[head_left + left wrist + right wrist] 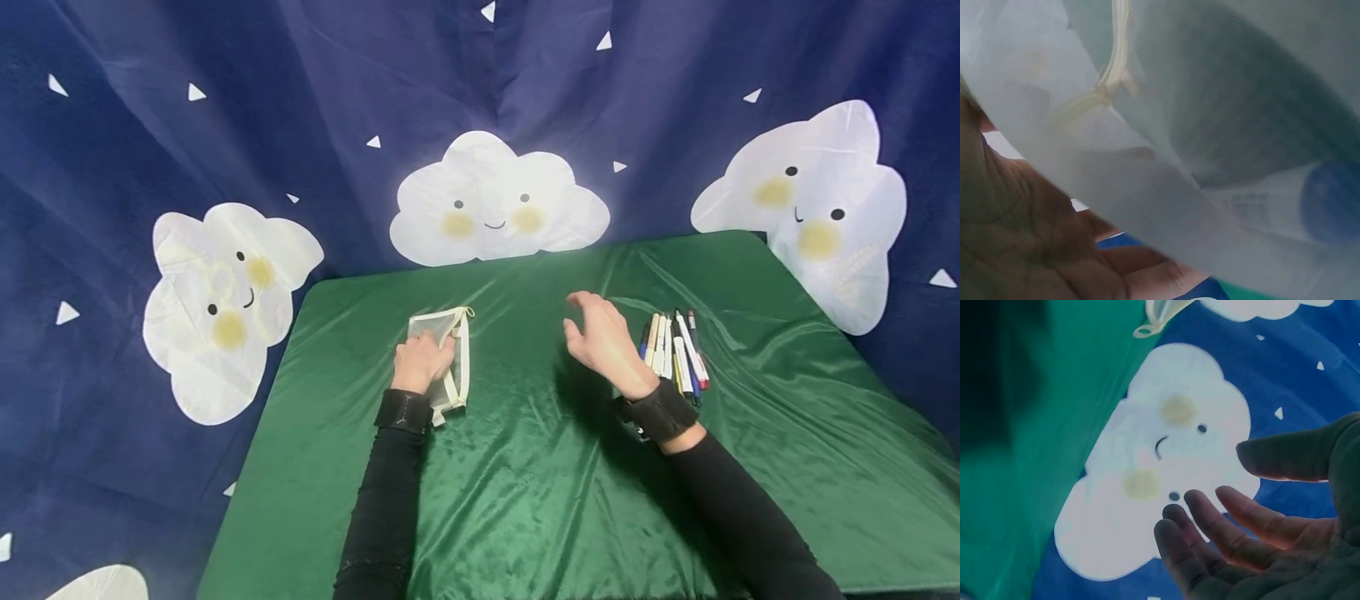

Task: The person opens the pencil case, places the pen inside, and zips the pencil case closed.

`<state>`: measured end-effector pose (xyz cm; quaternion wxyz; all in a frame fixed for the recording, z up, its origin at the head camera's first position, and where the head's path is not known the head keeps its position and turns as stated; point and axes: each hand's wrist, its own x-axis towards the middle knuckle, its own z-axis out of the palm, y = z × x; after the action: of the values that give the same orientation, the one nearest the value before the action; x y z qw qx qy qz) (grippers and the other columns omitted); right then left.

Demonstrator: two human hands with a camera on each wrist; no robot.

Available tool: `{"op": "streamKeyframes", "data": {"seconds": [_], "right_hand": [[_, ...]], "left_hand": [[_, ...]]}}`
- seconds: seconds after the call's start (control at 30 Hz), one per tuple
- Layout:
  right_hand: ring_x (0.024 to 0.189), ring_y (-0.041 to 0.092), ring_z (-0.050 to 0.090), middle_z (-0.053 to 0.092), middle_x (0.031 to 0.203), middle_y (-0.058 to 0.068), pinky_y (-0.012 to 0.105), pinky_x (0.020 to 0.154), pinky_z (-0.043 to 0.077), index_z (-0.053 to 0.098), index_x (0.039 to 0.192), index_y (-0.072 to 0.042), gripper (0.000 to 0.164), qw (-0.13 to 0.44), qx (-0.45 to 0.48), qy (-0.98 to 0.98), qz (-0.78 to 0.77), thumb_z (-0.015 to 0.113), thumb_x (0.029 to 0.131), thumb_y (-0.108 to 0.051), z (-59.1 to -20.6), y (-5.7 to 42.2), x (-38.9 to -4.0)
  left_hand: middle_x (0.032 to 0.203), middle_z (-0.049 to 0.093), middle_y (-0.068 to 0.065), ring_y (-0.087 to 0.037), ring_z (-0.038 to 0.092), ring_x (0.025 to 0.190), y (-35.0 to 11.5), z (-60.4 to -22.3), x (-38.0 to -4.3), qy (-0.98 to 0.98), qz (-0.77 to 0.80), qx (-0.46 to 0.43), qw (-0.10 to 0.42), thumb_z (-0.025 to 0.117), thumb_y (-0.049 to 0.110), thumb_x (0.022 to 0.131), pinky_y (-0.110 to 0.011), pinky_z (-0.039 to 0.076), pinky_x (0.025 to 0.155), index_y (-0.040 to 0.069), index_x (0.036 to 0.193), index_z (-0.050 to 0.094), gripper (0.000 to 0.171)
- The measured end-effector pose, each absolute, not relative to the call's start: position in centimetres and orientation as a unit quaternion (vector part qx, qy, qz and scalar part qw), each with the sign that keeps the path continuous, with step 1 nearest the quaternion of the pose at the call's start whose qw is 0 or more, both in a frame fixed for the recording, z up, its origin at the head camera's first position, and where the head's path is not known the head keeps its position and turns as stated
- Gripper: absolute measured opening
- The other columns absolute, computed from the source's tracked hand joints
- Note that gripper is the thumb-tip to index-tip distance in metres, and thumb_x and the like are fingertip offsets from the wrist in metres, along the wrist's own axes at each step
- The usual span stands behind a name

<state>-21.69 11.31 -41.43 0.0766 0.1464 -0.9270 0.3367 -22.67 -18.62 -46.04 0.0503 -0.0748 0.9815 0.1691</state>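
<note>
At the left of the table, in the head view, lies a translucent zip pouch [462, 358] with cream edging and a small pull loop. My left hand [422, 362] grips it, thumb towards its right side. Up close in the left wrist view, the pouch's sheer wall [1129, 187] covers part of that hand [1029, 231]. A blue-ended, pen-like thing [1329, 200] shows through the wall. My right hand [603, 342] hovers between the pouch and a bunch of pens and markers [678, 350]. In the right wrist view its fingers [1235, 537] are relaxed, with nothing in them.
A green velvety cloth [510, 467] with soft wrinkles covers the table. Behind it hangs a dark blue curtain [337, 67] printed with smiling white clouds and small triangles. The pens lie loosely side by side, just beyond my right wrist.
</note>
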Motion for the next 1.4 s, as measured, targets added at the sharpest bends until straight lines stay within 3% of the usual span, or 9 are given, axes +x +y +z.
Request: {"op": "streamKeyframes", "data": {"seconds": [0.2,0.47,0.7,0.83,0.93,1.17,1.4], "right_hand": [[0.109,0.051,0.058,0.063,0.119,0.031,0.061,0.092,0.047,0.059,0.127,0.007,0.037,0.153,0.110,-0.943,0.275,0.061,0.093,-0.008,-43.5,13.9,-21.6],[0.097,0.057,0.057,0.061,0.105,0.037,0.063,0.086,0.045,0.059,0.115,0.015,0.034,0.183,0.062,-0.950,0.246,0.061,0.085,-0.002,-45.7,16.1,-21.8],[0.083,0.058,0.059,0.058,0.093,0.039,0.066,0.071,0.049,0.057,0.092,0.016,0.022,0.150,0.019,-0.964,0.220,0.059,0.079,-0.002,-47.4,17.7,-22.2],[0.073,0.053,0.061,0.060,0.085,0.036,0.063,0.059,0.051,0.056,0.073,0.007,0.011,0.110,0.013,-0.971,0.210,0.060,0.075,-0.002,-48.0,18.6,-22.9],[0.068,0.050,0.062,0.062,0.081,0.033,0.060,0.055,0.051,0.051,0.062,-0.001,0.015,0.084,0.010,-0.973,0.213,0.061,0.073,-0.002,-48.4,18.9,-23.1],[0.075,0.053,0.062,0.061,0.081,0.031,0.063,0.062,0.052,0.048,0.058,-0.004,0.021,0.086,0.014,-0.971,0.223,0.063,0.073,-0.001,-48.4,18.5,-23.4],[0.083,0.052,0.061,0.065,0.080,0.031,0.062,0.068,0.051,0.056,0.064,0.000,0.015,0.061,0.014,-0.975,0.215,0.066,0.075,-0.003,-47.4,17.9,-24.0]], "left_hand": [[0.138,0.057,-0.033,-0.051,0.054,0.129,-18.0,-46.1,-22.7,0.982,0.170,-0.069,0.048,0.035,0.046,0.102,-0.056,0.044,0.107,-0.007,0.131,0.056,0.064],[0.143,0.052,-0.033,-0.052,0.051,0.131,-18.1,-46.1,-22.7,0.984,0.157,-0.070,0.053,0.033,0.046,0.101,-0.057,0.044,0.107,-0.006,0.138,0.051,0.066],[0.146,0.050,-0.033,-0.053,0.050,0.132,-18.1,-46.3,-22.8,0.984,0.149,-0.070,0.070,0.034,0.046,0.102,-0.057,0.044,0.107,-0.004,0.145,0.045,0.067],[0.143,0.052,-0.034,-0.054,0.053,0.128,-18.2,-46.5,-22.9,0.986,0.142,-0.069,0.055,0.035,0.045,0.101,-0.058,0.046,0.104,-0.004,0.144,0.046,0.066],[0.142,0.053,-0.033,-0.053,0.054,0.126,-18.2,-46.7,-22.9,0.986,0.139,-0.070,0.052,0.036,0.046,0.100,-0.058,0.047,0.103,-0.004,0.142,0.048,0.066],[0.138,0.055,-0.033,-0.052,0.056,0.124,-18.3,-47.2,-22.7,0.987,0.132,-0.072,0.051,0.036,0.048,0.099,-0.057,0.048,0.100,-0.003,0.138,0.051,0.067],[0.138,0.054,-0.034,-0.052,0.056,0.123,-18.0,-47.1,-22.8,0.988,0.126,-0.074,0.052,0.035,0.049,0.097,-0.057,0.049,0.100,-0.004,0.139,0.051,0.069]]}}
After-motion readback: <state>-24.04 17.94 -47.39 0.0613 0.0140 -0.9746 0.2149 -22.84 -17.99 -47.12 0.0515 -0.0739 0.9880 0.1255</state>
